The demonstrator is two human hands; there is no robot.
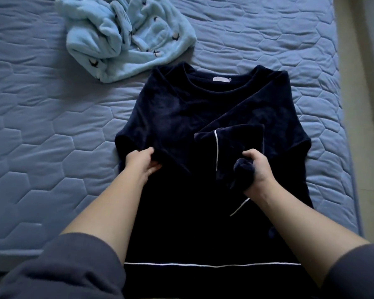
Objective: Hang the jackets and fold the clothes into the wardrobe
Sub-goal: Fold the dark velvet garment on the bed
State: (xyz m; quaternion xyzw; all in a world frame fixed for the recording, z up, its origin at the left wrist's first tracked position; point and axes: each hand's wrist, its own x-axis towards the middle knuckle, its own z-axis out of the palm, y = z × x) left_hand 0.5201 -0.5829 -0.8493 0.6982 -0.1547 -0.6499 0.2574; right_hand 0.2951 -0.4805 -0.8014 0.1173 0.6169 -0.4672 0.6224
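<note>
A dark navy fleece top [181, 108] with thin white piping lies flat on the blue quilted bed [30, 147], neck pointing away from me. Both sleeves are folded in across its chest. My left hand [141, 164] grips the fabric at the top's left edge, where the left sleeve folds over. My right hand [256, 171] grips a bunched piece of the right sleeve near its white-piped cuff [231, 139]. A light blue fleece garment [125, 37] with small dark motifs lies crumpled at the far left of the bed.
The bed's right edge [352, 169] runs down the right side of the view, with a strip of pale floor [367, 104] beyond it. The mattress's near edge [20, 253] shows at the lower left. My grey sleeves fill the bottom corners.
</note>
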